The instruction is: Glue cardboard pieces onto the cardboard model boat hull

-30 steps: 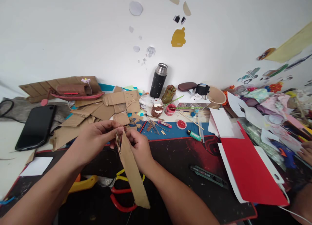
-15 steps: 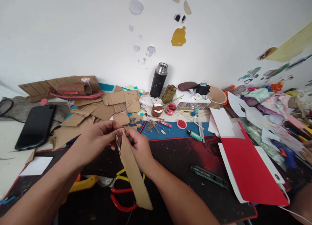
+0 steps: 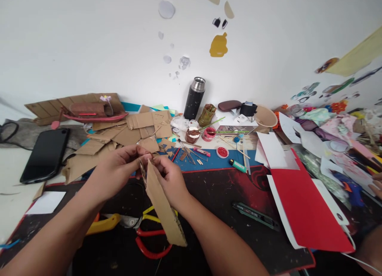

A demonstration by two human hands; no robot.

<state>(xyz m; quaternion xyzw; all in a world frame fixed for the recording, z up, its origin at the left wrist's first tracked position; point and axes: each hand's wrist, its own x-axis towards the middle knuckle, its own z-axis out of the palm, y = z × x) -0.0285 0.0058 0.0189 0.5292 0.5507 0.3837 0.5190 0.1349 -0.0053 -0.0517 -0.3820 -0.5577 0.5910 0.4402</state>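
Observation:
A long, narrow strip of cardboard (image 3: 165, 212) slants down toward me, its upper end pinched between both hands. My left hand (image 3: 119, 168) is closed on that end from the left, thumb and fingertips pressed together. From the right, my right hand (image 3: 170, 178) grips the same end, some of its fingers hidden behind the cardboard. Layered or torn edges show at the top left of the strip. Beneath its lower half lie red-handled scissors (image 3: 152, 244) and a yellow-handled cutting tool (image 3: 110, 222), partly covered by my left forearm.
Cardboard scraps (image 3: 119, 134) pile up behind my left hand, near a red model boat (image 3: 92, 110) and a phone (image 3: 44, 154). A black flask (image 3: 194, 98) and paint jars (image 3: 192, 135) stand by the wall. Rightward lie a utility knife (image 3: 255, 215) and red paper (image 3: 307, 208).
The strip's lower end has risen slightly, and both hands have shifted very little, still pinching its top. The surrounding objects stay where they were.

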